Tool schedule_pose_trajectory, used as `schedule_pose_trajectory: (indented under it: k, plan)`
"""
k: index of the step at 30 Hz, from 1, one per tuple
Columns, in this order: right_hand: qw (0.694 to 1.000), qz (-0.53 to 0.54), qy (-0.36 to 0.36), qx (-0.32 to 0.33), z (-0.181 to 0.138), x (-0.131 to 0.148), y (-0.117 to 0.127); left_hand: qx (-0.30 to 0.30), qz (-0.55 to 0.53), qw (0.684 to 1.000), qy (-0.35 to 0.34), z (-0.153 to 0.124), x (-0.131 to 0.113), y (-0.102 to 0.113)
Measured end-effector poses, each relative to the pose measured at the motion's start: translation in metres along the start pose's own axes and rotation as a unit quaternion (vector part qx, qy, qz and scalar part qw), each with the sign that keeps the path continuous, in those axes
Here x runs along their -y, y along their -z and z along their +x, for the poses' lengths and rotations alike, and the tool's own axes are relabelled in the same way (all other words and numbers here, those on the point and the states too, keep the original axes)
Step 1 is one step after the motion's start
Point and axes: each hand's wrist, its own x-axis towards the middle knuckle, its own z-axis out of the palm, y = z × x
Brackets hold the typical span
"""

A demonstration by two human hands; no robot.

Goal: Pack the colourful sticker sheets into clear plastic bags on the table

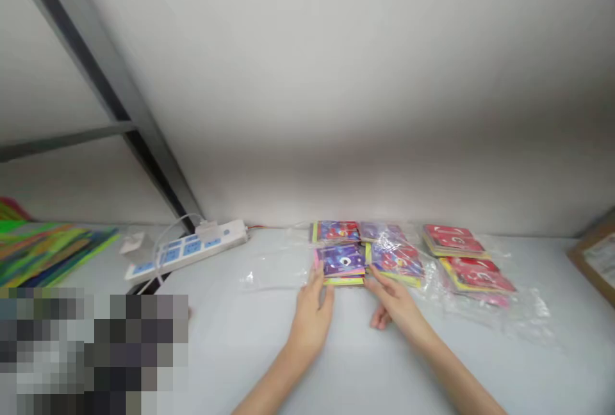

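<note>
A small stack of purple picture cards [342, 261] with a yellow-green edge lies on the white table [269, 351]. My left hand [311, 316] touches the stack's left front corner, fingers stretched forward and apart. My right hand [394, 303] rests at the stack's right front corner, its fingers reaching to the card edge and partly curled; nothing is lifted. Beside it lies a second purple and red pack [396, 260] in clear wrap. Two more packs [358, 231] lie behind.
Red card packs [468, 258] in crinkled clear plastic lie to the right. A white power strip [189, 248] with a cable sits at the left. Bright green and multicoloured sheets [43, 252] lie far left. A brown framed board [596, 258] pokes in at the right edge. A grey wall stands behind.
</note>
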Motion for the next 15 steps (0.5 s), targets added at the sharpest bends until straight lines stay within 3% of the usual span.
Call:
schedule_pose_trajectory:
  k: [15]
  plan:
    - [0.999, 0.012, -0.017, 0.033, -0.006, 0.007, 0.000, 0.009, 0.000, 1.000, 0.018, -0.001, 0.003, 0.003]
